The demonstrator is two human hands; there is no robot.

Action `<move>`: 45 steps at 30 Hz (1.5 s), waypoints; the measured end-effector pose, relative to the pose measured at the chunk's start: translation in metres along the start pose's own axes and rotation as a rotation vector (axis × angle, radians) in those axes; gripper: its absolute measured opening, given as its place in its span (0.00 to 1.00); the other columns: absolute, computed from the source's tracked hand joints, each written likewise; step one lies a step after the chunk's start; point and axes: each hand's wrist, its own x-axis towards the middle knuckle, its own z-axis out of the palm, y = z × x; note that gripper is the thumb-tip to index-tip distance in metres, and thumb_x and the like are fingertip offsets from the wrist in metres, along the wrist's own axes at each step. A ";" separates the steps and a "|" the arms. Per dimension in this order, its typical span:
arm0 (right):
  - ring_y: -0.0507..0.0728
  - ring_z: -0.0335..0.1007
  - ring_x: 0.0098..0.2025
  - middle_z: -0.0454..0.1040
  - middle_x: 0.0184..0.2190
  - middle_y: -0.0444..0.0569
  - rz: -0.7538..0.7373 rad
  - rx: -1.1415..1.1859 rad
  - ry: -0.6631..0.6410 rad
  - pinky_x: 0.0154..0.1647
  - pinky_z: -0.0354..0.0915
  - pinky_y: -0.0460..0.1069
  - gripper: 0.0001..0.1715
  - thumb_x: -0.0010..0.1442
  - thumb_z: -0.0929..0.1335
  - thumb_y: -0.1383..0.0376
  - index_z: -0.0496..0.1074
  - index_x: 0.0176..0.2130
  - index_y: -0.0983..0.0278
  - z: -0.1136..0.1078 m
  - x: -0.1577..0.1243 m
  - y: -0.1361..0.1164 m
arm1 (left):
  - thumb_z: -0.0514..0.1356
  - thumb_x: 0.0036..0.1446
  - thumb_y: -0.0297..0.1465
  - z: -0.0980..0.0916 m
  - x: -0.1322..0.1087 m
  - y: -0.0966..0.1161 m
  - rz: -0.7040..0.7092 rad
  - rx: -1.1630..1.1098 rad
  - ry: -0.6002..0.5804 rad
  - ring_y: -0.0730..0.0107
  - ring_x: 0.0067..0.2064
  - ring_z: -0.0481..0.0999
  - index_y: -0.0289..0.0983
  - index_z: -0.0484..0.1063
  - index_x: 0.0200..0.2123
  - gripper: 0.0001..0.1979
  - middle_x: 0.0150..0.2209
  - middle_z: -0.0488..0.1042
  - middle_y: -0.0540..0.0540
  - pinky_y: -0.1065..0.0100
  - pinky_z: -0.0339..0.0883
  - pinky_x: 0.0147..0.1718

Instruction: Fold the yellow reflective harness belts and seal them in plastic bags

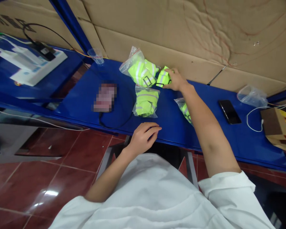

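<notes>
My right hand [175, 80] reaches to the back of the blue table, its fingers wrapped round a folded neon-yellow reflective strap [163, 77] with grey bands and dark edging. Just left of it lies a clear zip bag with a larger neon-yellow reflective bundle [143, 73], on which a black buckle shows. Nearer the front edge is another bagged reflective bundle [146, 102]. My right forearm partly covers a third bagged bundle [185, 110]. My left hand [145, 137] hovers by the table's front edge, below the middle bag, fingers loosely bent and holding nothing.
A phone with a blurred screen [105, 98] and cable lies left on the blue table [124, 122]. Behind it stands a clear plastic cup [96, 56]. A black phone [229, 112], clear plastic container [252, 96] and cardboard box [275, 125] are right. A power strip [38, 71] sits far left.
</notes>
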 end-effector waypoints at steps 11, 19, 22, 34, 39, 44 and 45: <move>0.66 0.79 0.59 0.81 0.55 0.52 0.104 1.010 0.096 0.62 0.77 0.62 0.32 0.53 0.76 0.50 0.74 0.53 0.61 -0.059 -0.099 -0.022 | 0.63 0.70 0.31 -0.004 0.023 0.005 -0.381 -0.524 0.115 0.67 0.49 0.82 0.42 0.77 0.56 0.13 0.51 0.81 0.42 0.66 0.80 0.47; 0.69 0.77 0.62 0.83 0.53 0.53 0.330 1.251 0.193 0.63 0.75 0.66 0.42 0.48 0.81 0.45 0.75 0.56 0.59 0.007 -0.246 -0.078 | 0.70 0.61 0.49 0.008 0.036 0.030 -0.499 -0.887 0.098 0.53 0.69 0.70 0.50 0.58 0.72 0.41 0.71 0.62 0.38 0.60 0.78 0.58; 0.67 0.75 0.63 0.78 0.60 0.55 0.237 1.096 0.393 0.69 0.70 0.65 0.47 0.50 0.82 0.47 0.70 0.63 0.59 0.031 -0.266 -0.086 | 0.74 0.58 0.43 0.010 0.035 0.035 -0.535 -0.870 0.075 0.58 0.61 0.75 0.46 0.64 0.68 0.39 0.62 0.71 0.40 0.65 0.78 0.52; 0.72 0.57 0.73 0.58 0.67 0.61 -0.120 0.167 0.743 0.73 0.60 0.73 0.52 0.65 0.73 0.56 0.46 0.77 0.53 0.051 -0.266 -0.086 | 0.68 0.65 0.45 0.006 0.030 0.020 -0.553 -0.902 -0.172 0.55 0.64 0.75 0.49 0.61 0.70 0.34 0.67 0.67 0.39 0.59 0.75 0.60; 0.74 0.48 0.78 0.51 0.71 0.63 -0.143 0.188 0.570 0.75 0.60 0.73 0.56 0.65 0.72 0.53 0.39 0.77 0.51 0.051 -0.270 -0.091 | 0.77 0.54 0.42 0.011 0.029 0.014 -0.506 -0.717 -0.172 0.47 0.71 0.68 0.48 0.54 0.75 0.52 0.73 0.61 0.37 0.51 0.70 0.67; 0.73 0.53 0.77 0.56 0.71 0.61 -0.124 0.228 0.537 0.73 0.62 0.73 0.49 0.63 0.73 0.52 0.50 0.73 0.51 0.035 -0.279 -0.081 | 0.74 0.57 0.46 0.013 0.036 0.011 -0.546 -0.641 0.024 0.52 0.62 0.77 0.43 0.70 0.65 0.36 0.63 0.74 0.40 0.56 0.78 0.59; 0.72 0.56 0.75 0.59 0.69 0.60 -0.117 0.242 0.527 0.72 0.63 0.72 0.44 0.64 0.73 0.53 0.54 0.71 0.51 0.031 -0.281 -0.077 | 0.73 0.58 0.46 0.013 0.037 0.010 -0.574 -0.658 0.052 0.56 0.56 0.80 0.43 0.72 0.62 0.32 0.59 0.76 0.41 0.60 0.81 0.52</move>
